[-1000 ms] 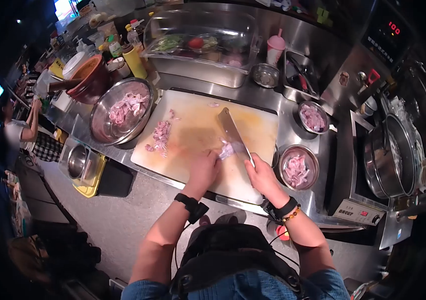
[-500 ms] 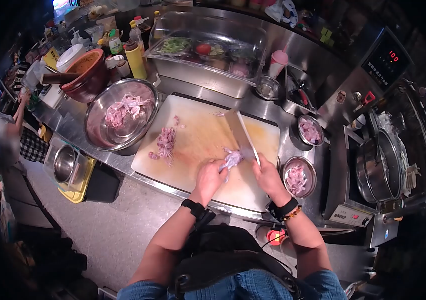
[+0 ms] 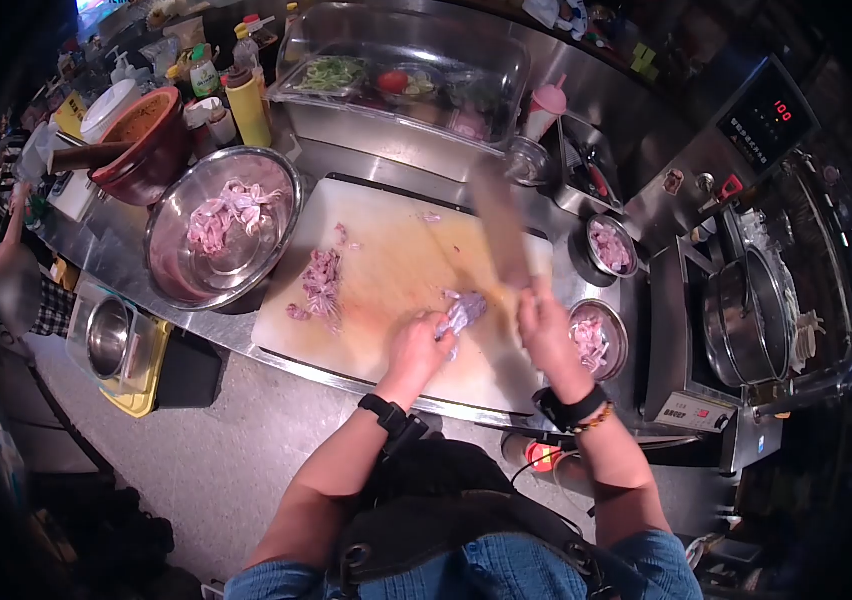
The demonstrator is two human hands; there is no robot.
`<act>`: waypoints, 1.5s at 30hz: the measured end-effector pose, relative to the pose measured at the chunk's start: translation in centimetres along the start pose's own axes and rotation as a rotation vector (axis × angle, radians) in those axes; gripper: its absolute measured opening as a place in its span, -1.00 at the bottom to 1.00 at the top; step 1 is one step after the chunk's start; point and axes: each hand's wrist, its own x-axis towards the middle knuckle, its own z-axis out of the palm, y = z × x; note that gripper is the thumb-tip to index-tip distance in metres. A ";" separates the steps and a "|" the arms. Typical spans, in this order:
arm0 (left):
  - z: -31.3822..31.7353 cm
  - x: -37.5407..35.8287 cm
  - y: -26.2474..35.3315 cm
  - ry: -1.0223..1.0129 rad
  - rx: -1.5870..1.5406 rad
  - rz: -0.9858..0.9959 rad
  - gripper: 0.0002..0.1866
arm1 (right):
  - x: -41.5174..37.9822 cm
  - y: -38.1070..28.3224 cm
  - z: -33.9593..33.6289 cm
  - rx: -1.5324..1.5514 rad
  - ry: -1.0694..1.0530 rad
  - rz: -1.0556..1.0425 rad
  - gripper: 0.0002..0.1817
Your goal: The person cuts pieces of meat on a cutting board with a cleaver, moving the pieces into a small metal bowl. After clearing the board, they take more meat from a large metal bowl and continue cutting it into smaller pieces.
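My left hand (image 3: pixel 420 345) pinches a pinkish-purple piece of what looks like raw squid (image 3: pixel 464 312) against the white cutting board (image 3: pixel 396 240). In my right hand (image 3: pixel 543 325) is the handle of a cleaver (image 3: pixel 501 225). Its wide blade is blurred by motion, raised to the right of the squid and apart from it. On the board's left side lies a small pile of stringy pink pieces (image 3: pixel 319 285). A large steel bowl (image 3: pixel 161 265) beyond that holds more tentacle-like pieces.
Two small steel bowls, the upper (image 3: pixel 591 255) and the lower (image 3: pixel 618 352), hold cut pink pieces right of the board. A clear-lidded ingredient case (image 3: pixel 396 120) stands behind. A brown mortar (image 3: pixel 171 150) and bottles are back left; a machine (image 3: pixel 686 390) is at right. Another person (image 3: pixel 8 275) stands far left.
My right hand has lifted the cleaver up and to the right, away from the squid. My left hand keeps its hold in nearly the same spot. The whole view has shifted slightly.
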 end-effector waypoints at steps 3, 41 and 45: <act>0.1 -0.1 -0.1 -0.003 0.004 0.001 -0.73 | 0.9 5.1 2.9 -0.251 -0.181 -0.094 -0.65; -8.0 7.3 -2.3 0.061 0.590 0.229 -0.75 | -13.0 9.7 -4.0 0.615 -0.141 0.365 -0.85; -10.3 2.6 1.7 -0.083 0.580 -0.018 -0.73 | -12.0 9.1 -3.0 0.552 -0.239 0.325 -0.82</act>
